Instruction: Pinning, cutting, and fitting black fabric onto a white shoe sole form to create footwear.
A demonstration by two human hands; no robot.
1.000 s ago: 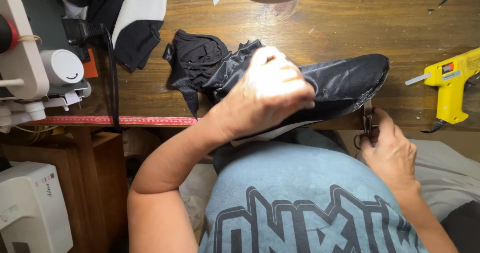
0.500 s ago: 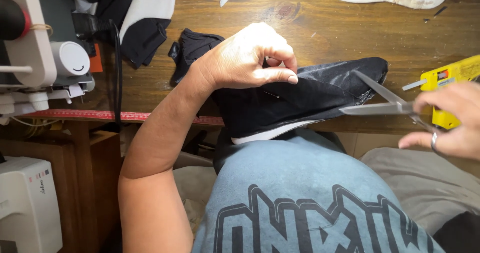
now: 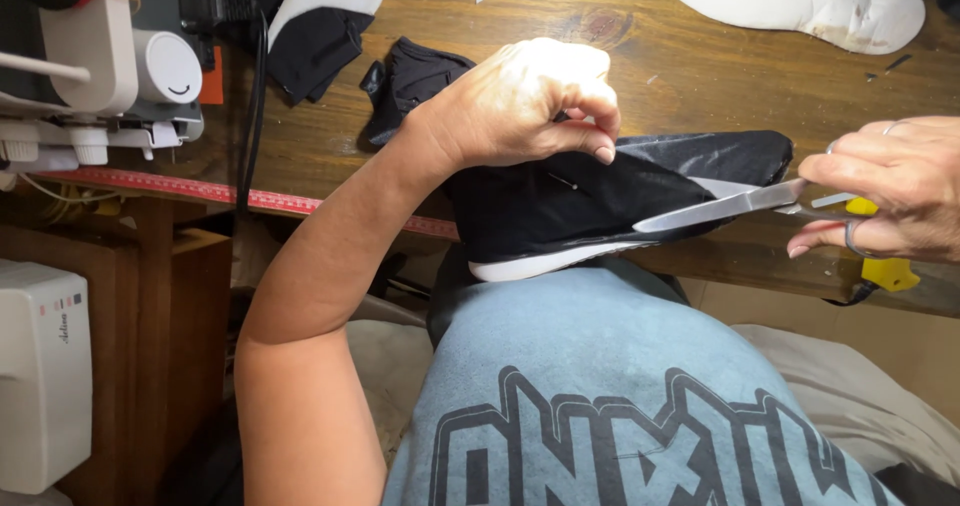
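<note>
Since half a second ago your right hand [image 3: 895, 191] has carried the scissors [image 3: 725, 208] inward, so the blades now lie along the lower side of the black shoe piece [image 3: 600, 206] rather than off its end. Your left hand [image 3: 530, 101] has kept its place on top, fingers curled shut and pinching the fabric near a small pin [image 3: 565, 181].

The shoe piece sits at the near edge of the table [image 3: 680, 56], its white sole edge [image 3: 545, 263] overhanging toward your body. Your right hand is wrapped around the scissor handles; the blades look nearly closed, though I cannot tell whether they have bitten into the fabric.

The main risk, as I judge it, is the blade tips travelling toward your left thumb, which rests just above the cutting line. If the fabric slackens under a loose pinch, the blades could wander into the sole edge or catch the pin. The overhang also means a hard push could tip the piece off the table into your lap.

Room is tight. The yellow glue gun [image 3: 880, 266] lies just behind your right hand, the white insole [image 3: 810, 6] is well apart at the far side, and the sewing machine [image 3: 100, 66] stands far to your left. The red measuring tape [image 3: 200, 194] marks the table edge.
</note>
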